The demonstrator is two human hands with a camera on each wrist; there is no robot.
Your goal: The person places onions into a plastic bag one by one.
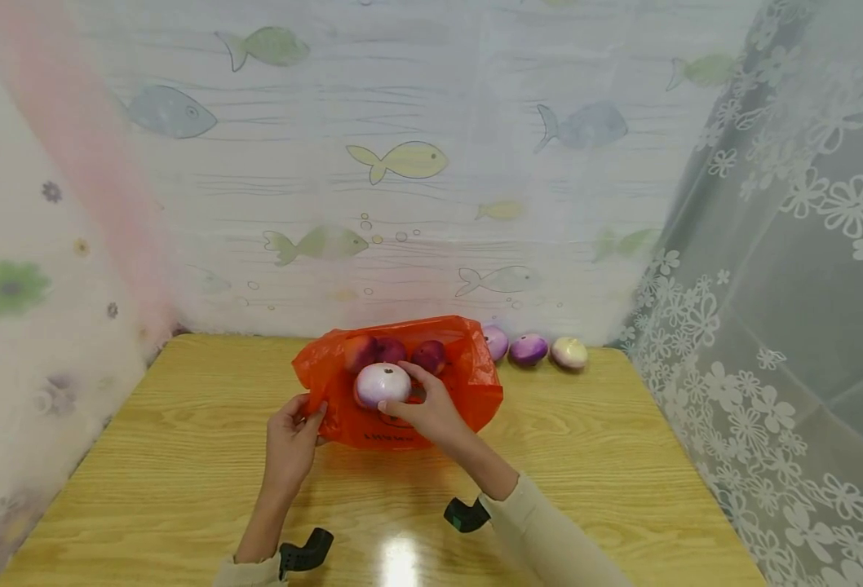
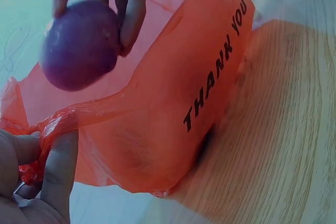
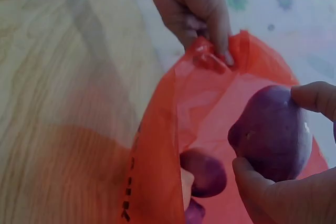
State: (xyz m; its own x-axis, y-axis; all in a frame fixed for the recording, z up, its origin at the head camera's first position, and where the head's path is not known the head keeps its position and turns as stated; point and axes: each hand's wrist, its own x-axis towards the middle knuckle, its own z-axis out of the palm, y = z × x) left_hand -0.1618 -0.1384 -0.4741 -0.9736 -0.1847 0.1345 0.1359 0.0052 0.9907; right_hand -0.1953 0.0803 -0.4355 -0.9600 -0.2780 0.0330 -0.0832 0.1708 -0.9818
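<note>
My right hand (image 1: 431, 412) grips a purple-and-white onion (image 1: 382, 386) between thumb and fingers, above the mouth of a red plastic bag (image 1: 468, 399). In the right wrist view the onion (image 3: 273, 135) shows a darker, pointed end. My left hand (image 1: 292, 440) pinches the bag's left rim, and the bunched film shows between thumb and fingers in the left wrist view. Inside the bag lie several dark purple-red round pieces, one of them an onion-like bulb (image 3: 205, 174). Black "THANK YOU" print (image 2: 215, 66) runs along the bag's side.
Behind the bag's right side, a row of bulbs stands along the table's back edge: a purple one (image 1: 495, 342) partly hidden by the bag, another purple one (image 1: 528, 350) and a pale one (image 1: 569, 354). The wooden table (image 1: 586, 465) meets fish-patterned curtains.
</note>
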